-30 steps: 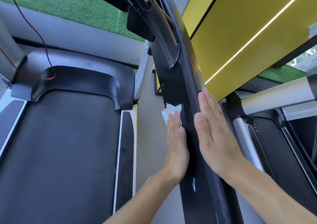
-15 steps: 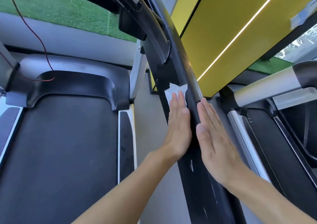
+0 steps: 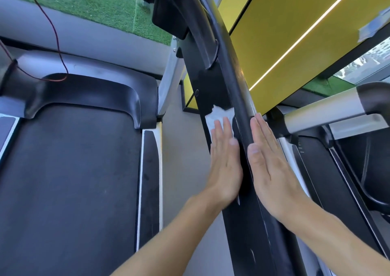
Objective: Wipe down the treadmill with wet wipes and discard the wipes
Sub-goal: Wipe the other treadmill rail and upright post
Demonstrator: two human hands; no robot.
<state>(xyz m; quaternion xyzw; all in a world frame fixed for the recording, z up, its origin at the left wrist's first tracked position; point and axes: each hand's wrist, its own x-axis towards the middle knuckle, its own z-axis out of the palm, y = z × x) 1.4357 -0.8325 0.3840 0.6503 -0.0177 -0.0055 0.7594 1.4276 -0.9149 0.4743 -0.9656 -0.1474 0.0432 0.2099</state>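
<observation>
A black treadmill side rail (image 3: 238, 98) runs from the top middle down to the bottom right. My left hand (image 3: 225, 161) lies flat on its left face and presses a white wet wipe (image 3: 219, 115) against it; the wipe sticks out past the fingertips. My right hand (image 3: 270, 168) lies flat with straight fingers against the rail's right side, and nothing shows under it. The treadmill belt (image 3: 69, 180) fills the lower left.
A black motor cover (image 3: 88, 94) with a thin red cord (image 3: 54, 32) sits at the belt's far end. A second treadmill with a silver handlebar (image 3: 320, 111) stands to the right. A yellow wall panel (image 3: 295, 22) and green turf (image 3: 95, 1) lie behind.
Both hands slid up the rail from one second ago, the left carrying the wipe with it. Over the last half second they have hardly moved.
</observation>
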